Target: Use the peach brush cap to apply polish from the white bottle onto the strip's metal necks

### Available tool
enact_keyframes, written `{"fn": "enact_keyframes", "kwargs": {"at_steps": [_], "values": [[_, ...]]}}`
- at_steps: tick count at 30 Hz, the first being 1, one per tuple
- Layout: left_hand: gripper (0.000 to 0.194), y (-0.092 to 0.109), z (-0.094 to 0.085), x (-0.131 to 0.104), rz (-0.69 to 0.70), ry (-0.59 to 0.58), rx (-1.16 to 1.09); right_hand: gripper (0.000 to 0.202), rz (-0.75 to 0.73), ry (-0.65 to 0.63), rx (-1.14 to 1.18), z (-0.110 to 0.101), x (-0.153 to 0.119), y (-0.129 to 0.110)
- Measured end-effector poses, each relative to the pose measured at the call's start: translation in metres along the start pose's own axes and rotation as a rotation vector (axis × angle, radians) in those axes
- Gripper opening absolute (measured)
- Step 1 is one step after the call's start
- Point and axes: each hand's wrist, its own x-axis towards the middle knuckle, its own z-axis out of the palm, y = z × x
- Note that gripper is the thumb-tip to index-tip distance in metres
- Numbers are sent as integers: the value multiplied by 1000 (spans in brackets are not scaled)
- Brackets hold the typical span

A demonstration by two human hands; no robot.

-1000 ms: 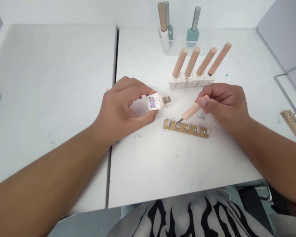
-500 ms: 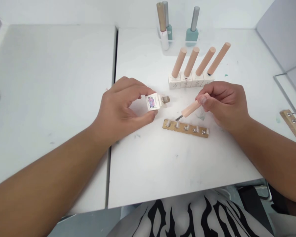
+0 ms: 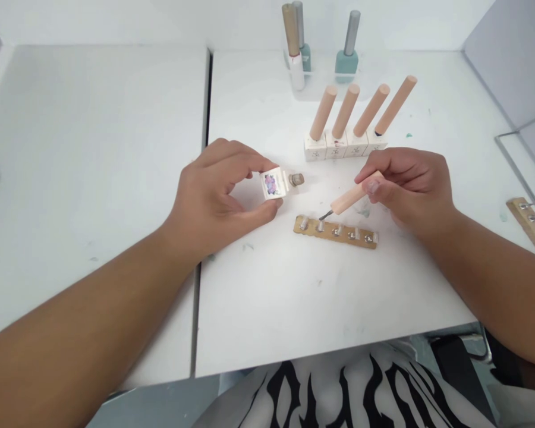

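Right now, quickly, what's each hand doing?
Left hand: closed, holding a small white bottle between thumb and fingers.
Right hand: closed, holding a peach-handled brush.

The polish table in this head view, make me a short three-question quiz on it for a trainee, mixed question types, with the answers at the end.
1. What does the left hand hold?
2. How many pink-capped bottles stand in the row behind the hands? A: three. B: four. C: six.
3. True or false: the right hand holds a brush whose tip points toward the wooden strip nearest the hands.

Key: 1. A white bottle. 2. B. 3. True.
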Motion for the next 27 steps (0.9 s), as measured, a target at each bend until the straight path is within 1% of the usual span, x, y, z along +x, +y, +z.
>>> {"fn": "enact_keyframes", "kwargs": {"at_steps": [4,7,16,22,27], "values": [[21,1,-1,0,-25,-11,-5,23,10,-21,5,-2,1,2],[22,1,-1,0,-4,-7,-5,24,4,-37,25,-4,2,2],[23,-1,-1,0,5,1,-10,19,0,-48,66,-6,1,2],[25,-1,-1,1,22,0,-9,19,2,-120,84,-4,1,0],[25,-1,-1,1,11,0,-9,15,2,-72,52,-2,2,1]]}}
